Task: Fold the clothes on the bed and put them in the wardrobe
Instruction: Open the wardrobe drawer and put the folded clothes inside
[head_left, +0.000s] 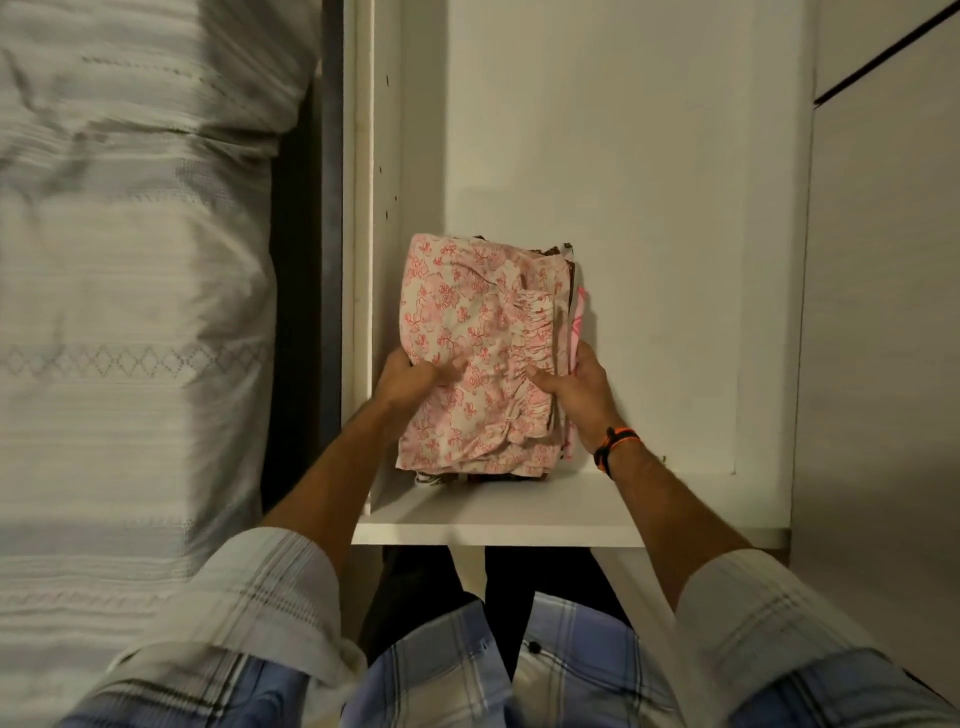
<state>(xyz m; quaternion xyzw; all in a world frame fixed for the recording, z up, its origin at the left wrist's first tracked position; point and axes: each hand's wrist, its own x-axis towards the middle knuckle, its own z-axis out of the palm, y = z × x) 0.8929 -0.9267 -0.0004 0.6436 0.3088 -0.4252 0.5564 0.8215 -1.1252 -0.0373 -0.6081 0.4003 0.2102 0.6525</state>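
We have the stack of folded clothes (480, 353) between both hands on the white wardrobe shelf (498, 512), its near edge just inside the shelf's front lip; the left hand (410, 376) grips the left side with its thumb lying over the pink floral top piece, and the right hand (574, 387) holds the right side, thumb on top and fingers (584, 356) curled round the edge against a pink-and-white layer; both hands are therefore clamped on the stack, not loose. The risk from here, as we judge it, is that the pile comes apart when we let go; the layers are soft and uneven, the gathered ruffle on the top piece sits proud, and pulling the hands out sideways could drag an outer layer and tip the pile or slew it toward the front edge, where it could slide off the shelf. Pushing it deeper with one hand alone might shear the top piece off the darker ones beneath. Much is hidden; we cannot count the pieces below the floral one, only dark and patterned edges show at the back and the bottom; whether the stack rests fully on the shelf is unclear; the bed (130, 312) at the left is blurred, and we make out no loose clothes on it.
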